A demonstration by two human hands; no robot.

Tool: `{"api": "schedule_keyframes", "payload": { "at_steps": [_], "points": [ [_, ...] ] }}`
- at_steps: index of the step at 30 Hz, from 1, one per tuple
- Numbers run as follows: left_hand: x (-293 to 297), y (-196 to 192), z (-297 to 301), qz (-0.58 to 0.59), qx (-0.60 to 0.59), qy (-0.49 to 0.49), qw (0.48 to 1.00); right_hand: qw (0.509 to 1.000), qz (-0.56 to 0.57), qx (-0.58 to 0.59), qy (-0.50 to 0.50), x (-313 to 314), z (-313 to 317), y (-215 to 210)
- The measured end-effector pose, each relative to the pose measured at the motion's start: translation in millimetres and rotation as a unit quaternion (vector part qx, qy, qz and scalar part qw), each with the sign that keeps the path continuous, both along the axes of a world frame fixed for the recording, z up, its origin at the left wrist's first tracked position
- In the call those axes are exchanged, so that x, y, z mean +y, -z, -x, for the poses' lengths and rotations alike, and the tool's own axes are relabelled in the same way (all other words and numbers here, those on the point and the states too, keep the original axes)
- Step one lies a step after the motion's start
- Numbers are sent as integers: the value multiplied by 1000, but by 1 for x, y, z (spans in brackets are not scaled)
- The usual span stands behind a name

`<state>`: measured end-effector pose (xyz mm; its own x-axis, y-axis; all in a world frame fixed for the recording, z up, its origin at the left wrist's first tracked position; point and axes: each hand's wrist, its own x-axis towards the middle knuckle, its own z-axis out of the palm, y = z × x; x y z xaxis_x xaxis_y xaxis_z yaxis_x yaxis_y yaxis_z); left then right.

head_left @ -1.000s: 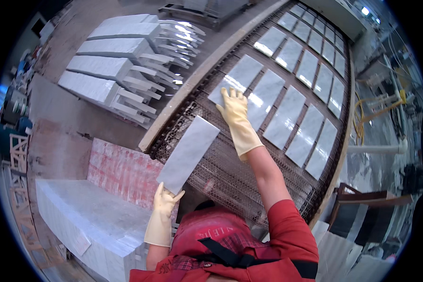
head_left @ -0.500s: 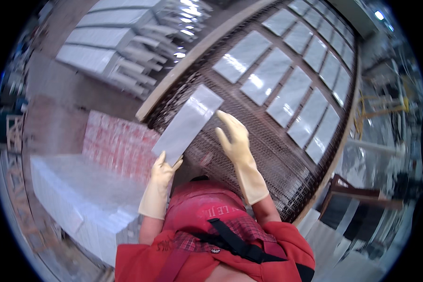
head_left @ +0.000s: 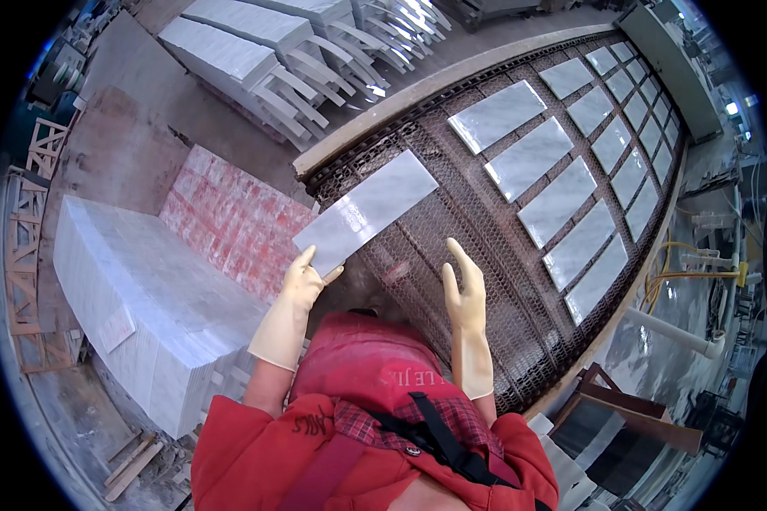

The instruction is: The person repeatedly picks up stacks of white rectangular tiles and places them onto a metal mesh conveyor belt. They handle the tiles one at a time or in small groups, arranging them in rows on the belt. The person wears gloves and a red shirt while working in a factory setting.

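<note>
Two rows of pale marble tiles [head_left: 562,183] lie flat on the wide mesh belt [head_left: 486,281] that curves away in front of us, each tile apart from the next. To our left stands a big stack of white slabs [head_left: 136,298], and just past it a block of red-patterned cartons [head_left: 234,221]. Beyond those, on the floor, we see more grey slabs on racks [head_left: 256,51]. Over the near end of the belt we hold one long grey tile [head_left: 366,211], tilted, its far end pointing toward the rows. Our left hand [head_left: 302,281], in a cream rubber glove, grips the tile's near corner, thumb on top and fingers underneath. Our right hand [head_left: 464,285], gloved the same, hangs open beside it, fingers straight and close together, touching nothing, well apart from the tile.
</note>
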<state>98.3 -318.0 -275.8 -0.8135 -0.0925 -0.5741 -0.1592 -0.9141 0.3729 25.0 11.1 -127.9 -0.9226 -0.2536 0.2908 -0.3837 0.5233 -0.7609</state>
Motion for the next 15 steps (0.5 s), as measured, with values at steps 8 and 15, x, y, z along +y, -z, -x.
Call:
{"api": "schedule_keyframes", "payload": {
  "at_steps": [8, 15],
  "points": [
    [5, -8, 5, 41, -24, 10, 999, 1000, 2, 17, -19, -5, -16, -6],
    [-1, 3, 5, 13, -15, -4, 1000, 1000, -23, -3, 18, 2, -36, -11]
  ]
}}
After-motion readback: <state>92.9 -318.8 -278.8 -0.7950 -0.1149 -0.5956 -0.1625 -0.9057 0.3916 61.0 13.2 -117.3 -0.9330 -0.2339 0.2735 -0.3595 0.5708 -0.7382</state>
